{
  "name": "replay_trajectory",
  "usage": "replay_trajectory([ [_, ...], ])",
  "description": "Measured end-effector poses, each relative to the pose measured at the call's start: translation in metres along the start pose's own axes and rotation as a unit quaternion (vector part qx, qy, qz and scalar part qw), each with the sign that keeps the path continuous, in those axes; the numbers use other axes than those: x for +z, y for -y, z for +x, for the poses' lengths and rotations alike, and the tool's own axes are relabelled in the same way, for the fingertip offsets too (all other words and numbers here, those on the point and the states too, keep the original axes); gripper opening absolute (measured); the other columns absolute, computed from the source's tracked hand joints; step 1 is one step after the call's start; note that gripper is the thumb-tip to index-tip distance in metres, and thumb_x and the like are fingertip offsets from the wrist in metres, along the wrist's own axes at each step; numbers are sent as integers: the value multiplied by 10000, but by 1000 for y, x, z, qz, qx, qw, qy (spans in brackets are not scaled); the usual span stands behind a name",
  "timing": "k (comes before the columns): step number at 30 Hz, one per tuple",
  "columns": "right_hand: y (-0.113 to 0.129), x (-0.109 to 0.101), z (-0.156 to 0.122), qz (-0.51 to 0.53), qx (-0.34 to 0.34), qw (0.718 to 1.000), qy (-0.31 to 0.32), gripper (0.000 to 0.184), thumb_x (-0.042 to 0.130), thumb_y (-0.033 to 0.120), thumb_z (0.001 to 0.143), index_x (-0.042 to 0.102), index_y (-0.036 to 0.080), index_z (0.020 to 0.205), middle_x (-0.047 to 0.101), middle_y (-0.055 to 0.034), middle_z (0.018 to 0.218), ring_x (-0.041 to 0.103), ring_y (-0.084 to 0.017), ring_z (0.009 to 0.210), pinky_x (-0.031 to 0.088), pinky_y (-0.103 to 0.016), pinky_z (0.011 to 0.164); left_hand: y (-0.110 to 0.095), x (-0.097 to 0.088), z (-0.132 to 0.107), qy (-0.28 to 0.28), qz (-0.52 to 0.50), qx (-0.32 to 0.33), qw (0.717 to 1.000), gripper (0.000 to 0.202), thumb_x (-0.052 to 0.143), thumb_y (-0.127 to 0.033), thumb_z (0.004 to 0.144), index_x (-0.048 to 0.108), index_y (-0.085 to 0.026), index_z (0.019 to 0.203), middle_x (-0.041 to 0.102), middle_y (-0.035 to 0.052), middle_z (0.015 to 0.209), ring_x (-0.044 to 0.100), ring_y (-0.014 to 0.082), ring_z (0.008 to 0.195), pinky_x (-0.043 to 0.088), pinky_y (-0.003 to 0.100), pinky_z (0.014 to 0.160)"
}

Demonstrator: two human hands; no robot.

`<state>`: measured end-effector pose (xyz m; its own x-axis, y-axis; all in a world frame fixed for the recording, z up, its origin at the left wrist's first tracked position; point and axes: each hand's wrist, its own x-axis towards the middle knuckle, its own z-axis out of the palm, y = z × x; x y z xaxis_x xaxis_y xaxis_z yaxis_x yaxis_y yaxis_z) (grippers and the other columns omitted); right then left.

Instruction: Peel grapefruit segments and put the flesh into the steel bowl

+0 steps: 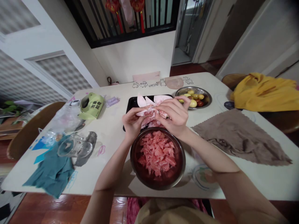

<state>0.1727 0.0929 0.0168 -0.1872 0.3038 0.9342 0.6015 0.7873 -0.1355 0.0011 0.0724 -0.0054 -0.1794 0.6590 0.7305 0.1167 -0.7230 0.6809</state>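
Note:
My left hand (133, 123) and my right hand (175, 116) meet above the near side of a black tray (131, 105). Their fingers pinch a piece of pomelo (151, 114) with pale membrane on it; the fingers hide part of it. Thick whitish-pink peel pieces (141, 101) lie in the tray behind my hands, along with more membrane scraps. Just below my wrists stands a steel bowl (161, 184), holding a heap of peeled red pomelo flesh (157, 152) in small chunks.
A steel dish (208, 99) of small yellow and red fruit stands behind my right hand. To the right lies a brown cloth (245, 137). At left are a glass pitcher (72, 147), a teal cloth (52, 169), a green printed wrapper (94, 105) and clear plastic (66, 116).

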Motion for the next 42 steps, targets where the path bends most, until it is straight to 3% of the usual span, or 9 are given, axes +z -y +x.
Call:
replay_trajectory([
  [4,-5,0,3,-8,37,999,-28,165,612,336,958,692,258,838,775,26,834,719,-192,850,393,-434,959,-3,0,-3,23,3,22,999,87,790,-220,852,752,-223,930,811,47,953,790,223,941,655,372,859],
  [8,-17,-2,12,-13,115,991,-61,226,607,389,972,711,273,809,752,33,776,698,-189,802,383,-450,1002,-1,-1,0,7,-4,16,1000,125,813,-227,824,743,-223,927,804,38,927,788,217,931,657,337,814],
  [15,-47,13,6,-13,149,987,53,226,638,377,968,749,257,811,772,21,801,670,-194,826,316,-458,1017,9,-1,7,-36,-35,-88,995,269,847,-292,788,678,-190,971,770,27,895,762,146,809,622,221,698],
  [20,-52,20,-1,-27,153,977,148,149,648,317,948,776,240,940,795,-21,925,638,-230,895,297,-477,1003,7,0,8,-34,-58,-97,993,266,836,-297,804,676,-203,995,756,11,913,738,112,794,616,211,735],
  [24,-48,19,-2,-23,155,973,169,299,592,392,992,763,242,799,784,-7,840,608,-213,844,291,-466,997,5,0,9,-36,-23,-89,995,258,849,-281,792,691,-206,982,746,11,907,734,120,808,616,220,736],
  [26,-48,20,-2,-23,148,975,161,338,583,391,997,744,239,742,777,-2,809,603,-206,829,286,-468,1011,2,2,9,-35,-7,-86,996,255,858,-279,782,702,-202,967,749,18,903,743,139,827,626,244,743],
  [31,-42,19,0,19,118,987,107,160,663,332,949,752,253,842,787,22,877,641,-204,882,294,-470,1052,-6,5,9,-50,34,-88,994,227,884,-276,736,762,-178,901,771,32,870,747,169,820,643,288,761],
  [36,-21,10,6,89,44,995,30,103,657,267,948,757,258,925,776,6,887,661,-186,891,419,-412,938,-6,5,6,-41,35,-127,990,332,902,-258,700,769,-174,993,790,42,939,741,147,801,637,245,720],
  [42,-10,6,5,104,-27,993,45,136,686,242,929,750,290,1039,788,20,933,683,-188,930,449,-421,914,-3,6,3,-53,-13,-122,991,358,925,-251,676,685,-164,927,777,14,790,742,120,706,618,196,670],
])
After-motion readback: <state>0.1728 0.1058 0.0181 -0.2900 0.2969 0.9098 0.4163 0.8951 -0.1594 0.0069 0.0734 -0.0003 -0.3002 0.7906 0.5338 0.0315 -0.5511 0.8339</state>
